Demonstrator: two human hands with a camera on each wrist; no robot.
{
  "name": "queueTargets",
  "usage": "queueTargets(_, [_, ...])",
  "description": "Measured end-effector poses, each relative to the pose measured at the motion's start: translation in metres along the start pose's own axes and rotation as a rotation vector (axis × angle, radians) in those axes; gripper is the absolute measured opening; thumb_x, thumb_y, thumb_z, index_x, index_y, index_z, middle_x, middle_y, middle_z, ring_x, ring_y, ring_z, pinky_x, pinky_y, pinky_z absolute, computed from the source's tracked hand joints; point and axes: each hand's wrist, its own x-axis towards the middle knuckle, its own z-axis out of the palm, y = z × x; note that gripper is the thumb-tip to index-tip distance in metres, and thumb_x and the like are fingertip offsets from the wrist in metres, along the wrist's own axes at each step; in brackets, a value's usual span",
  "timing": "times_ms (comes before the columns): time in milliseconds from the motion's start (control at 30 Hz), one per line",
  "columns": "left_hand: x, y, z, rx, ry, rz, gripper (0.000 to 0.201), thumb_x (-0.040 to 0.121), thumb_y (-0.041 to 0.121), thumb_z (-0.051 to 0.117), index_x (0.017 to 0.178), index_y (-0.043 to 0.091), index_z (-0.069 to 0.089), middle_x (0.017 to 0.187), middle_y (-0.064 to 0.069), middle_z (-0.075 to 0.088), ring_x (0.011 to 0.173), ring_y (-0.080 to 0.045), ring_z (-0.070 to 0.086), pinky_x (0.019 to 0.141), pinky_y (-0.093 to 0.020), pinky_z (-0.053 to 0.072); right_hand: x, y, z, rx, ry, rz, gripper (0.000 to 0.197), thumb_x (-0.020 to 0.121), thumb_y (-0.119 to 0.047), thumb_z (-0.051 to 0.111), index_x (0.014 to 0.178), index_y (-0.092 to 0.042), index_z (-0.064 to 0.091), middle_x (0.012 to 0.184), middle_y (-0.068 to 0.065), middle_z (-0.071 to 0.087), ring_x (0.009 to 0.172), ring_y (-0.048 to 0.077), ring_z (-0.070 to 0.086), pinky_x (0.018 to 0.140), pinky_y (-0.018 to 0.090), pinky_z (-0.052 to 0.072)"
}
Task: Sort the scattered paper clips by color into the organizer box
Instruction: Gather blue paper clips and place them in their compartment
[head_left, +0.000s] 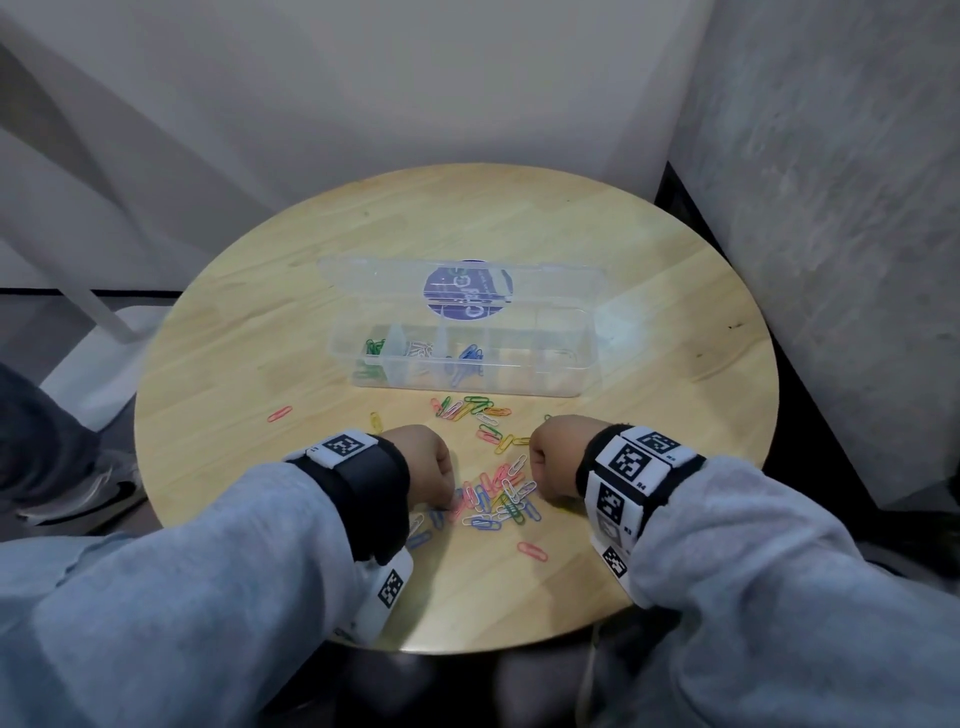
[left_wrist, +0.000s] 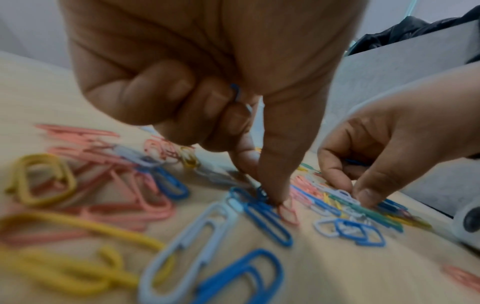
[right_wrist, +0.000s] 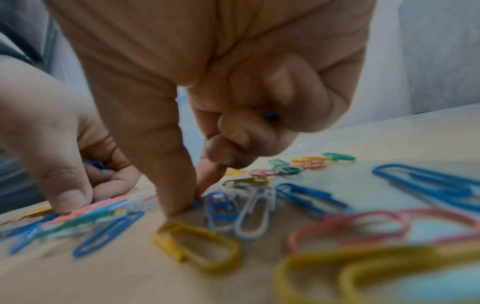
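A clear organizer box (head_left: 519, 383) stands open mid-table, its lid (head_left: 561, 280) folded back. Its left compartments hold green clips (head_left: 375, 347), white clips (head_left: 420, 349) and blue clips (head_left: 467, 356). A mixed pile of paper clips (head_left: 498, 501) lies near the front edge. My left hand (head_left: 447, 501) keeps a blue clip (left_wrist: 235, 92) under its curled fingers, while thumb and forefinger pinch another blue clip (left_wrist: 267, 218) on the table. My right hand (head_left: 535, 486) does the same: a blue clip (right_wrist: 270, 116) in the curled fingers and a blue clip (right_wrist: 196, 202) pinched from the pile.
A second loose group of clips (head_left: 467, 408) lies just in front of the box. Stray pink clips (head_left: 279, 413) (head_left: 532, 551) and a yellow clip (head_left: 375, 420) lie apart. A concrete wall (head_left: 831, 260) rises close on the right of the round wooden table (head_left: 675, 291).
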Motion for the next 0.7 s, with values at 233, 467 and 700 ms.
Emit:
queueTargets(233, [-0.007,-0.015,-0.023,-0.478,-0.043,-0.030,0.026,0.081,0.005,0.059,0.057,0.015,0.051,0.047,0.004,0.051,0.048,-0.013,0.039,0.043,-0.016,0.031,-0.010,0.014,-0.001,0.233,0.066,-0.021,0.004,0.067,-0.012,0.062,0.067,-0.016,0.061,0.070,0.003,0.058,0.064,0.021,0.053,0.064,0.027,0.047])
queueTargets(467, [-0.020,-0.017,-0.035,-0.970,-0.033,-0.008,0.010,0.050,0.005,0.039,0.058,0.009,0.034,0.057,-0.008,0.048,0.036,-0.012,0.041,0.033,-0.013,0.031,-0.021,0.026,-0.008,0.740,0.138,-0.196,0.020,0.080,-0.003,0.056,0.065,-0.016,0.053,0.060,0.003,0.057,0.048,0.012,0.052,0.054,0.022,0.047])
queueTargets(700, [-0.018,-0.019,-0.033,-0.782,-0.037,-0.045,0.022,0.073,0.003,0.052,0.064,0.018,0.039,0.055,0.000,0.041,0.035,-0.007,0.028,0.038,-0.012,0.017,-0.022,0.025,-0.013,1.153,0.060,-0.225,0.035,0.085,0.011,0.033,0.072,-0.010,0.058,0.045,0.003,0.046,0.041,0.013,0.043,0.044,0.021,0.039])
